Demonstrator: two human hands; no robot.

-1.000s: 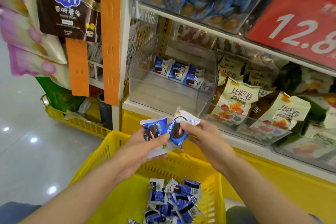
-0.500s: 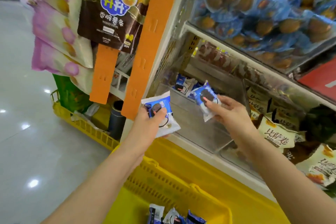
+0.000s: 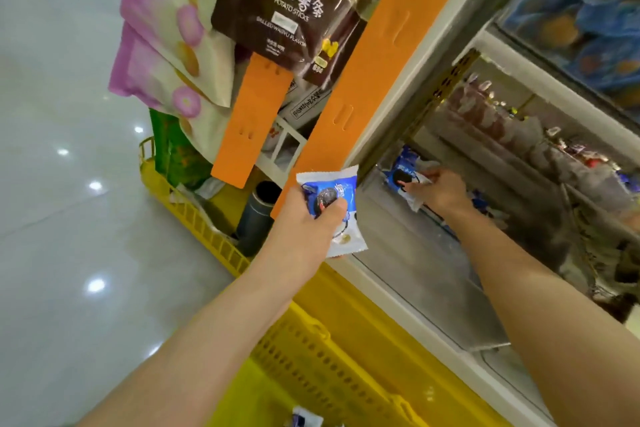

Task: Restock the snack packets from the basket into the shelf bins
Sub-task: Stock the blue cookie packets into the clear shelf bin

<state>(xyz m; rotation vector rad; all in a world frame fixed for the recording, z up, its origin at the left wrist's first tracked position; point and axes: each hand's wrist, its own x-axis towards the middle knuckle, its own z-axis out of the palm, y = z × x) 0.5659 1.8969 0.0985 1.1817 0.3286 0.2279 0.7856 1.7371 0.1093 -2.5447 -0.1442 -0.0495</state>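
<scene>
The shop floor (image 3: 52,218) is grey and shiny, with bright spots of light on it, and a tall shelf (image 3: 433,55) stands in front of me. A long orange strip (image 3: 377,55) runs up the side of the shelf. A brown bag of potato sticks (image 3: 294,10) and some pink bags (image 3: 156,45) hang near it. My left hand (image 3: 304,218) is up in front of the shelf, and its thumb and fingers are curled round a blue and white cookie packet (image 3: 332,191). My right hand (image 3: 440,189) is reaching deep into the clear shelf bin (image 3: 415,253). It pinches a second cookie packet (image 3: 401,177) near the back left corner of the bin. I cannot tell if that packet touches the bin floor. Below my arms is the yellow basket (image 3: 329,357), and one more blue and white packet (image 3: 304,419) peeks out at the very bottom of it. Another yellow basket (image 3: 194,215) sits on the floor to the left, with a dark tube (image 3: 258,215) standing in it.
</scene>
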